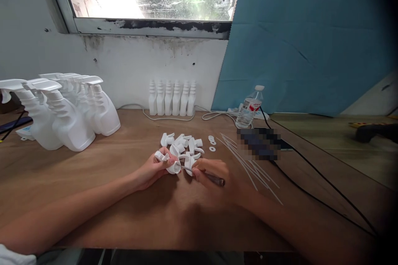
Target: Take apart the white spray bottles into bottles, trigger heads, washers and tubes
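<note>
My left hand [152, 170] is closed around a white trigger sprayer head [170, 165], its round cap end turned toward my right hand. My right hand [209, 170] grips a thin tool with a dark handle [214, 179], and its metal tip points into the cap of the sprayer head. Both hands rest on the wooden table [124, 198]. Just beyond them lies a small pile of loose white sprayer heads [183, 144].
Finished white spray bottles [66, 112] stand at the left. A row of headless white bottles [172, 98] lines the back wall. Small white washers [212, 142], several thin white dip tubes [248, 161], a water bottle [250, 107] and black cables [311, 174] lie to the right.
</note>
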Motion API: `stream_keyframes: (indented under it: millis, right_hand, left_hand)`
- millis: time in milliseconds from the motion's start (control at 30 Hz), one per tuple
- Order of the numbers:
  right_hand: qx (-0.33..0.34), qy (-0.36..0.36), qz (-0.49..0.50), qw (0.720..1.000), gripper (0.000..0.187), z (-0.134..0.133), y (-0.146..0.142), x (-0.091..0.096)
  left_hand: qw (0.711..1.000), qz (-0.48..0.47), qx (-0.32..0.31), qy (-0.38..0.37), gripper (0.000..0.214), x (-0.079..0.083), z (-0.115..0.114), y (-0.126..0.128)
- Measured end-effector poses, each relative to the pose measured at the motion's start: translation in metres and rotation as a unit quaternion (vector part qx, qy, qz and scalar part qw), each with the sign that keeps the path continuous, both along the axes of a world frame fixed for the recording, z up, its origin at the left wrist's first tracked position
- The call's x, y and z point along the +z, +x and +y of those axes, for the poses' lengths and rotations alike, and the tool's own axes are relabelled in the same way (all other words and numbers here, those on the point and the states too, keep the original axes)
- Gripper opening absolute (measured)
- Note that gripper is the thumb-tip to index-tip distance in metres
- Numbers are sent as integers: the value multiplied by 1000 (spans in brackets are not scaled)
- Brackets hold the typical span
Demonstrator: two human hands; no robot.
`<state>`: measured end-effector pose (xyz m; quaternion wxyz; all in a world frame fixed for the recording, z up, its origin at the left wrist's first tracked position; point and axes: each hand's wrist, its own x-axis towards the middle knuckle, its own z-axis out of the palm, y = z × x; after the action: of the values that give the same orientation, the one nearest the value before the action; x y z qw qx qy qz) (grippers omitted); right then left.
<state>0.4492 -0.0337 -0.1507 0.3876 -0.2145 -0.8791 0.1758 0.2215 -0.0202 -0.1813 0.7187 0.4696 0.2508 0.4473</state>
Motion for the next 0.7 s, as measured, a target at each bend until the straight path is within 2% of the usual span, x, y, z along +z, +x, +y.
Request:
stream_keyframes:
  millis: [167,300,467,600,700]
  right_hand:
    - [-4,-174,46,984,25,3,4,3]
    - [36,-255,122,958,28,5,1,4]
    - [78,-362,155,916,26,2,-4,6]
    - [59,-330,145,931,26,0,-4,7]
    - [21,-229,109,967,27,0,-1,4]
  left_hand:
    - [1000,-8,-7,-1,23,0,1,-1]
    - [999,-19,-25,-11,21,-1,4,-3]
    - [996,-20,-91,-14,21,-1,4,-5]
    - [996,-21,-82,-19,21,-1,5,-4]
    - [998,-17,-59,-21,20,0,3,-2]
